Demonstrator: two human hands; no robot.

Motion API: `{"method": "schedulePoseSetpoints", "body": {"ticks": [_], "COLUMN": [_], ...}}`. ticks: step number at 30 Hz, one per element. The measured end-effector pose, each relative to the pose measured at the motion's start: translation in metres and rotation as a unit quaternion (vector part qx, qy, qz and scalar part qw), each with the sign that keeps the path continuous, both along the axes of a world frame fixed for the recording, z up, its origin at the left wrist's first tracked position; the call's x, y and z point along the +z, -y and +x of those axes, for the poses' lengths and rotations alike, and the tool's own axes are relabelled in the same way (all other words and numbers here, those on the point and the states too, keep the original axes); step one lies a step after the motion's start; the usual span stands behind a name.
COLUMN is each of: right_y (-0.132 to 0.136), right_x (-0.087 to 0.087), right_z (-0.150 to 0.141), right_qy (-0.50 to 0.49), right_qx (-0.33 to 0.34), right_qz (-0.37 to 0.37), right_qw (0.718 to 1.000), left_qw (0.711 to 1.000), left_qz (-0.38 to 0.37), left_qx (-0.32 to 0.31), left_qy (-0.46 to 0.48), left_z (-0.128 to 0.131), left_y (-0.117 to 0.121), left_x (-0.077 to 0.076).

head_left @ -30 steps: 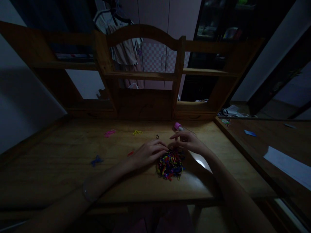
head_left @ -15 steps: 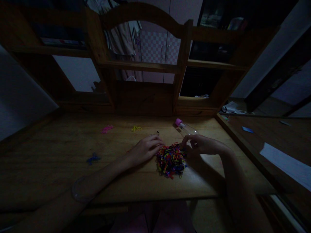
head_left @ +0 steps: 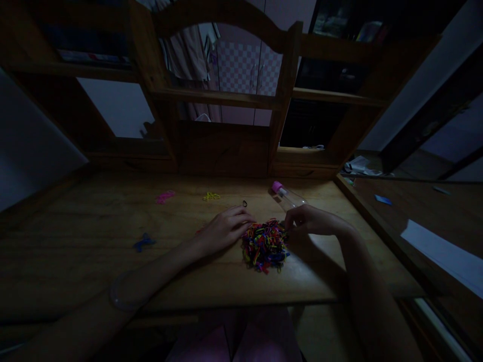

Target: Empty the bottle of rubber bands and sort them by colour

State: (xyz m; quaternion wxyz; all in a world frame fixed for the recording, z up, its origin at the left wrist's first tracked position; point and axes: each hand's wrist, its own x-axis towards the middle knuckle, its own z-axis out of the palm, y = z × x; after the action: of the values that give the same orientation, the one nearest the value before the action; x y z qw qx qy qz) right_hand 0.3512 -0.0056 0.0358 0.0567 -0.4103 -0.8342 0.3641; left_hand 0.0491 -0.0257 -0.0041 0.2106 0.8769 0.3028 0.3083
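A heap of small multicoloured rubber bands (head_left: 265,246) lies on the wooden desk between my hands. My left hand (head_left: 230,226) rests flat at the heap's upper left side, fingers stretched out and their tips touching it. At the upper right edge, the thumb and fingertips of my right hand (head_left: 302,218) are pinched together against the bands; what they hold is too small and dark to make out. One black band (head_left: 245,203) lies alone above my left fingers. Separate little groups of pink bands (head_left: 165,196), yellow bands (head_left: 211,196) and blue bands (head_left: 144,242) lie farther left.
Behind my right hand a clear bottle (head_left: 290,197) with a pink cap lies on its side. A wooden shelf unit (head_left: 222,151) closes off the back of the desk. On the surface to the right are a white paper strip (head_left: 445,254) and a small blue packet (head_left: 383,199).
My right hand's fingers have drawn closer together at the heap's edge. My left hand stays in place. The whole view has shifted slightly.
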Motion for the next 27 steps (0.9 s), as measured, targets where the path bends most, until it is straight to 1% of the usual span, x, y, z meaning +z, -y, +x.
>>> {"method": "schedulePoseSetpoints", "body": {"ticks": [4, 9, 12, 18, 23, 27], "right_y": [0.0, 0.0, 0.0, -0.001, 0.001, 0.002], "right_x": [0.005, 0.003, 0.002, 0.004, -0.001, -0.005], "right_z": [0.004, 0.007, 0.007, 0.008, 0.004, 0.001], "right_qy": [-0.004, 0.007, 0.019, -0.013, 0.003, -0.002], "right_qx": [0.006, -0.005, 0.004, -0.014, -0.003, 0.001], "right_qz": [0.003, -0.014, -0.03, -0.002, -0.029, -0.043], "right_qw": [1.0, 1.0, 0.999, 1.0, 1.0, 0.999], "left_qw": [1.0, 1.0, 1.0, 1.0, 1.0, 1.0], "left_qz": [0.007, 0.009, 0.005, -0.001, 0.006, 0.006], "left_qx": [0.0, -0.007, -0.002, -0.004, -0.006, -0.012], "left_qy": [-0.003, -0.009, -0.012, -0.016, -0.018, -0.02], "left_z": [0.0, -0.001, -0.001, -0.001, -0.001, -0.001], "left_y": [-0.001, 0.0, 0.002, 0.004, 0.003, 0.002], "left_x": [-0.002, -0.001, 0.0, 0.003, 0.001, 0.001]}}
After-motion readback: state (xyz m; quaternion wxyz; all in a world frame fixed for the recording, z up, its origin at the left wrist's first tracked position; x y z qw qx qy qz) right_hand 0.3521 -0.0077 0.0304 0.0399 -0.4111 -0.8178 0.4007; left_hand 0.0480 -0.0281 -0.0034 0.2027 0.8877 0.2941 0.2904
